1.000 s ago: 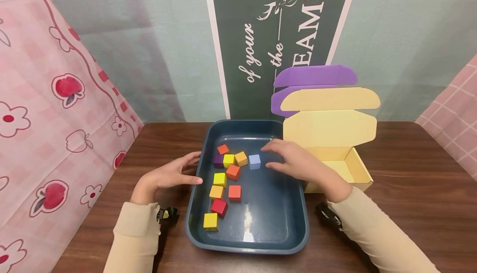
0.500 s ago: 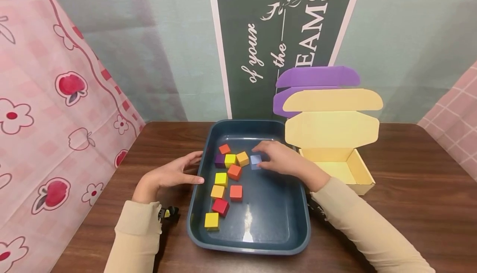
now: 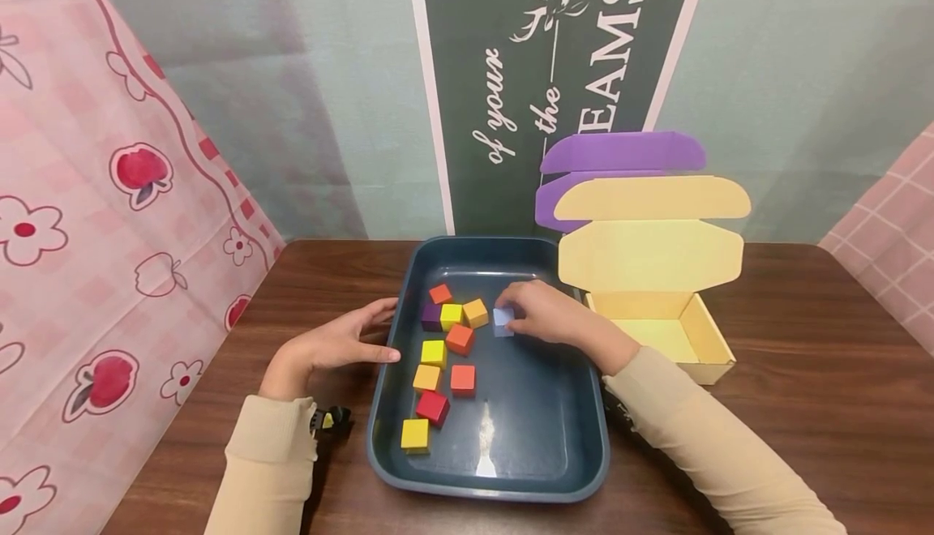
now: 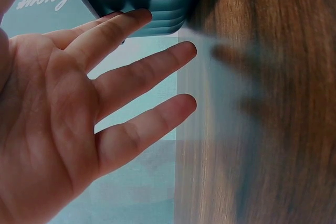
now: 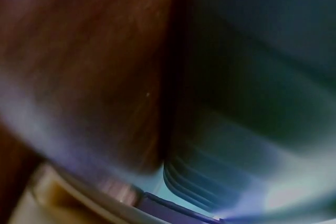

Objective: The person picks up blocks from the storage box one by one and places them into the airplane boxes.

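Note:
In the head view a dark blue tray (image 3: 525, 438) lies on the table, with several coloured cubes mostly along its left side. Over its right half, my right hand (image 3: 547, 314) pinches a light blue cube (image 3: 503, 322) between thumb and fingers. That cube sits just right of an orange-yellow cube (image 3: 476, 313). At the tray's left edge my left hand (image 3: 339, 340) rests with fingers spread, thumb over the rim. The left wrist view shows those extended fingers (image 4: 152, 72) beside the tray's outer wall (image 4: 163, 3). Close, dark blur fills most of the right wrist view.
A pale yellow box (image 3: 667, 340) with its lid raised stands right of the tray, a purple box lid (image 3: 620, 152) behind it. Other cubes include a purple one (image 3: 431, 316), a dark red one (image 3: 433, 408) and a yellow one (image 3: 415, 435). Fabric hangs behind the table.
My right hand has moved left from near the tray's right side to the light blue cube, its fingers closing around it. The left hand has stayed at the tray's edge.

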`<move>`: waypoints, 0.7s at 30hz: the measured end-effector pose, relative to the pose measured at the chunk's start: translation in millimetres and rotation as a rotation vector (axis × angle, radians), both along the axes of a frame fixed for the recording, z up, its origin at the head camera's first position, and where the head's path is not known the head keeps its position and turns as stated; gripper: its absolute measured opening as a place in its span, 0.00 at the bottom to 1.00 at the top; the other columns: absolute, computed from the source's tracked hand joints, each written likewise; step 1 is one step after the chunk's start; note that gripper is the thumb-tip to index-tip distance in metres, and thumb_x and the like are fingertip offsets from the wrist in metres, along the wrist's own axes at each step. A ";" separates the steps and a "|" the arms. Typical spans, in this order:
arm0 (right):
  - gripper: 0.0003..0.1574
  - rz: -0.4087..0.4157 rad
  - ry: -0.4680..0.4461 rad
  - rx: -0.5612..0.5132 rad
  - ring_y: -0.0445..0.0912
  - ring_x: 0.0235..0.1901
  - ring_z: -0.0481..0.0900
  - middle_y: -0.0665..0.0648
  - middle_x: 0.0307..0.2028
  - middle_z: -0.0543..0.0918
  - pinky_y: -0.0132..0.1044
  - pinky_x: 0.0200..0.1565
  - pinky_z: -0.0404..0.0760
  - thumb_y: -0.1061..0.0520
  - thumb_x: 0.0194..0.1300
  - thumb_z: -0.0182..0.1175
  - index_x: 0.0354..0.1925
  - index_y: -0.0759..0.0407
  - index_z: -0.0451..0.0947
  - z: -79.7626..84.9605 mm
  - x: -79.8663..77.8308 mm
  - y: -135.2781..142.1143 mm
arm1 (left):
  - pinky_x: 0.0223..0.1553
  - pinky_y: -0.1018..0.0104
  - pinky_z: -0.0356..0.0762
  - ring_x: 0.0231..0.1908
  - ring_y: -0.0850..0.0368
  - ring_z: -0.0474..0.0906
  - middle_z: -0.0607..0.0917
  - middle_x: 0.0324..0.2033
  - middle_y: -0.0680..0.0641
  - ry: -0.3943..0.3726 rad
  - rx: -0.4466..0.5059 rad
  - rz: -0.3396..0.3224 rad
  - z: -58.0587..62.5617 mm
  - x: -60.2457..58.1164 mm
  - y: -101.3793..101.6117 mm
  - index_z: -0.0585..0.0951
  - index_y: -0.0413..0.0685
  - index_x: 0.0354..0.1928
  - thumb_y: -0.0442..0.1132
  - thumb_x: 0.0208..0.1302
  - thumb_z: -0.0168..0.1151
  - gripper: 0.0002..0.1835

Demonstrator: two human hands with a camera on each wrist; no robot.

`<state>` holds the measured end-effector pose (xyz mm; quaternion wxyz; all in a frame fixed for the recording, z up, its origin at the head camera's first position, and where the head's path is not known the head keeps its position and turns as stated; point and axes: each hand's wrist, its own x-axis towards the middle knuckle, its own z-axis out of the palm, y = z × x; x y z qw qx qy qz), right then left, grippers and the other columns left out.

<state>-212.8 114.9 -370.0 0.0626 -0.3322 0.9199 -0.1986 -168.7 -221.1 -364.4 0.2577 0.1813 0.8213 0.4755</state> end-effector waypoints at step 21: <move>0.17 0.032 0.020 -0.090 0.49 0.41 0.82 0.56 0.43 0.85 0.43 0.46 0.86 0.60 0.60 0.69 0.48 0.60 0.83 28.1 21.0 34.8 | 0.66 0.36 0.67 0.74 0.31 0.54 0.61 0.75 0.37 -0.004 -0.011 0.011 -1.2 -0.5 -0.1 0.52 0.48 0.77 0.47 0.61 0.70 0.49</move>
